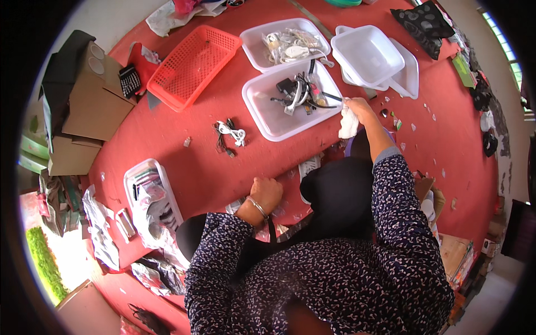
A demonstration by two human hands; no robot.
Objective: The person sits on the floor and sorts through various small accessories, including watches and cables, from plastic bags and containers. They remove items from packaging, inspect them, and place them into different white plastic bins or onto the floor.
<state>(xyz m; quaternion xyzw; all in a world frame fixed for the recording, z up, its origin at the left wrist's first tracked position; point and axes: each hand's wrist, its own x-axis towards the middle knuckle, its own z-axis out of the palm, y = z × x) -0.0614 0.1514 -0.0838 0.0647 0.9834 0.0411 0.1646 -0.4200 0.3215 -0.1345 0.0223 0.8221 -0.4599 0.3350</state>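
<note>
Beside the right rim of a white tray (262,120), my right hand (362,110) is closed on a crumpled white cloth (349,123) that hangs below its fingers. In that tray lies a tangle of black and white cables (301,95) with dark plugs. My left hand (266,195), with a bangle at the wrist, is curled closed at the near edge of the red table. Whether it holds anything is hidden; a dark strap hangs just below it. Two small cable bundles, one white (231,133) and one dark (222,140), lie on the table between the hands and the boxes.
A red perforated basket (192,67) stands at the back left. Behind the cable tray is another white tray (257,30) of bagged white cables. Stacked white trays (368,53) are at the back right. A long white container (162,184) of packets sits left, near cardboard boxes (92,109).
</note>
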